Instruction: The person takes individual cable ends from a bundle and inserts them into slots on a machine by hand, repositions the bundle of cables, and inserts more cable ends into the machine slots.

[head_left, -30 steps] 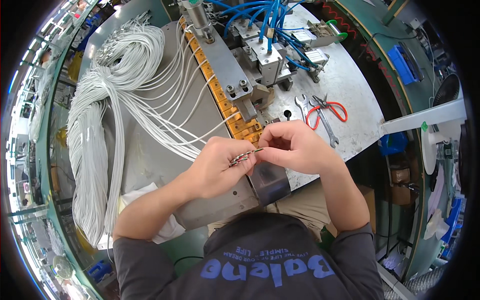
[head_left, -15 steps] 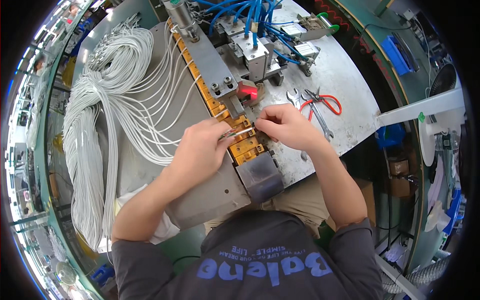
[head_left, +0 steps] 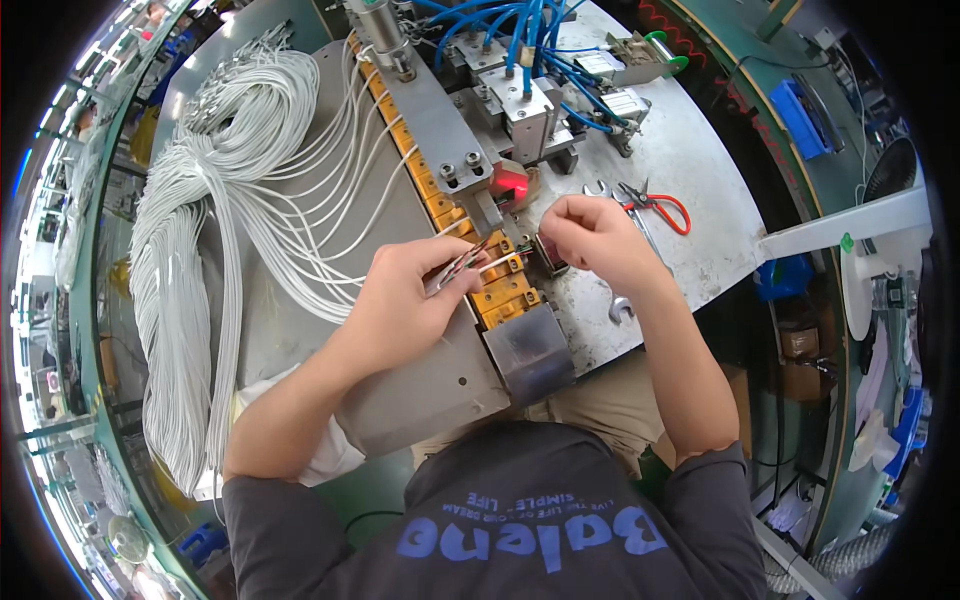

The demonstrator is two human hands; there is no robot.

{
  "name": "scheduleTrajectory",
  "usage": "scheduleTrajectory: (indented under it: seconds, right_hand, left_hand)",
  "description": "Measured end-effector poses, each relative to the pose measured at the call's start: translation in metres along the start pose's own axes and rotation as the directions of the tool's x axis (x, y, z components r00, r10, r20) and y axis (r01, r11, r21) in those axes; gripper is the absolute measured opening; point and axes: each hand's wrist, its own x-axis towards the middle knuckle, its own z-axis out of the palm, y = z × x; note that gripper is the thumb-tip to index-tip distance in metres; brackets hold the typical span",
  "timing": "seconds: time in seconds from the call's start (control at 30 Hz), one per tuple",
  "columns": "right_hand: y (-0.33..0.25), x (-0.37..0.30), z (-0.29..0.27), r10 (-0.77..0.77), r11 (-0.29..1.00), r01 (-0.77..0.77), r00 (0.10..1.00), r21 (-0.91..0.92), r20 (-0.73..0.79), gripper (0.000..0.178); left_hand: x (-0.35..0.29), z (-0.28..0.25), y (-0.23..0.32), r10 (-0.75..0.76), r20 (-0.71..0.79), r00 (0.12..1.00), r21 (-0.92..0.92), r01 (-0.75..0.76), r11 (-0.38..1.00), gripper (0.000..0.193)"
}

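Observation:
My left hand [head_left: 405, 300] is closed, its thumb and fingers pinching a white cable [head_left: 497, 264] just above the row of yellow metal fixture blocks [head_left: 505, 297]. The cable's dark, thin end points right, toward my other hand. Also between the left fingers is a slim, shiny, reddish-silver piece [head_left: 458, 268], too small to name. To the right of the blocks, my right hand [head_left: 600, 243] is held with curled fingers, thumb against forefinger, apart from the cable end. Whatever its fingertips hold, if anything, is hidden.
A big bundle of white cables [head_left: 185, 270] lies left, several strands running to the yellow row. Behind stands a metal press arm [head_left: 430, 125] with blue air tubes [head_left: 530, 45]. Red-handled pliers [head_left: 665, 208] and wrenches [head_left: 622, 308] lie right. A grey block [head_left: 528, 350] ends the row.
My right hand has drawn back to the right, away from the cable end. My left hand has turned slightly and still grips the cable. The whole view has shifted a little.

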Motion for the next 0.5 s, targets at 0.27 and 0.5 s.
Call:
scheduleTrajectory:
  seconds: [0.27, 0.5]
  right_hand:
    - [-0.018, -0.012, 0.025, -0.192, 0.975, 0.199, 0.979, -0.095, 0.074, 0.01]
    - [-0.025, -0.027, 0.033, -0.183, 0.982, 0.186, 0.981, -0.042, 0.068, 0.009]
  left_hand:
    - [0.003, -0.005, 0.007, -0.11, -0.101, 0.989, -0.279, 0.078, 0.957, 0.011]
    - [0.003, -0.007, 0.01, 0.047, -0.102, 0.994, 0.101, -0.037, 0.994, 0.009]
